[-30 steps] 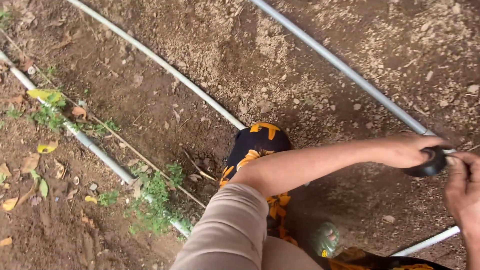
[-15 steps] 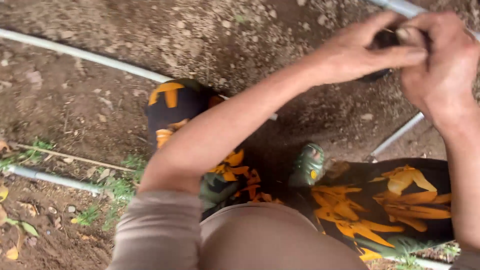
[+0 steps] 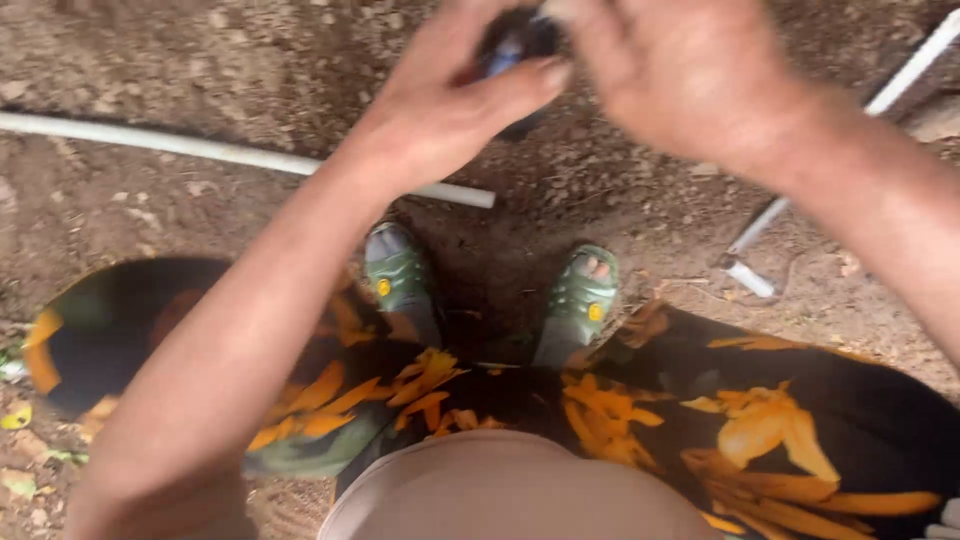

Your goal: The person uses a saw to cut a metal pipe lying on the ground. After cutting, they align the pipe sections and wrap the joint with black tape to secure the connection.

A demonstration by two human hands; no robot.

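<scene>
We look down and see our two hands held up close together over the dirt ground. Our left hand is curled around a small dark thing, with the thumb pressed on its side. The picture is blurry, so we cannot tell what the dark thing is. Our right hand is just beside it and touches its top, but we cannot tell if those fingers grip it.

Below the hands, our feet in green shoes stand on the dirt. Our black clothes with orange leaves spread wide at the bottom.

A white pipe lies on the ground from the left edge and ends near the middle. Another thin white pipe runs down from the top right corner.
</scene>
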